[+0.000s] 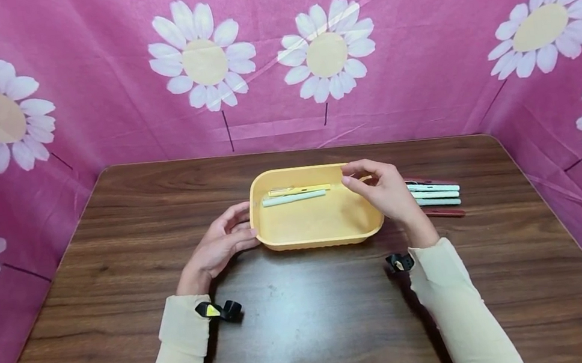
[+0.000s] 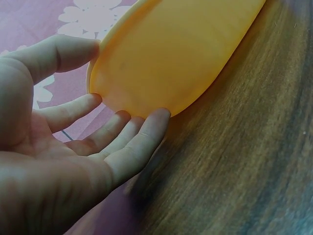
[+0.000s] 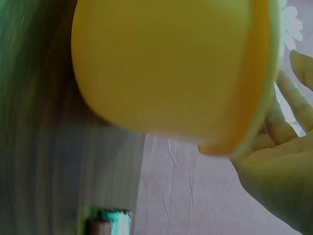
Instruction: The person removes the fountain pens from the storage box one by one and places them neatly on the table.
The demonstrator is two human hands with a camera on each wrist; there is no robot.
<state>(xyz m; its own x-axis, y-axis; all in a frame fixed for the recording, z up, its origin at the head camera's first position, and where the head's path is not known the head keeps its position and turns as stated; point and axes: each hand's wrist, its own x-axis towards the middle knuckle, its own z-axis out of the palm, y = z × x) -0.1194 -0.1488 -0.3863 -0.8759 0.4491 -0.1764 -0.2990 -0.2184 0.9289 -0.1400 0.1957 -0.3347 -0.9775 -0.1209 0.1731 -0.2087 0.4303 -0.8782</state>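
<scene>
A yellow plastic tray (image 1: 309, 243) sits on the table in the head view. Inside it a yellow pen (image 1: 300, 190) and a pale mint pen (image 1: 293, 198) lie side by side near the back wall. My left hand (image 1: 222, 244) is at the tray's left end, its spread fingertips and thumb touching the outer wall and rim. Over the right end reaches my right hand (image 1: 382, 191), thumb and index finger apart above the tray, with nothing visible between them. Several mint pens (image 1: 437, 194) lie to the right of the tray, partly hidden by that hand.
Dark red pens, one (image 1: 444, 212) in front and one behind, flank the mint ones. The brown wooden table (image 1: 299, 338) ends at a pink cloth (image 1: 273, 129) printed with white flowers. Black straps with small devices sit at both wrists.
</scene>
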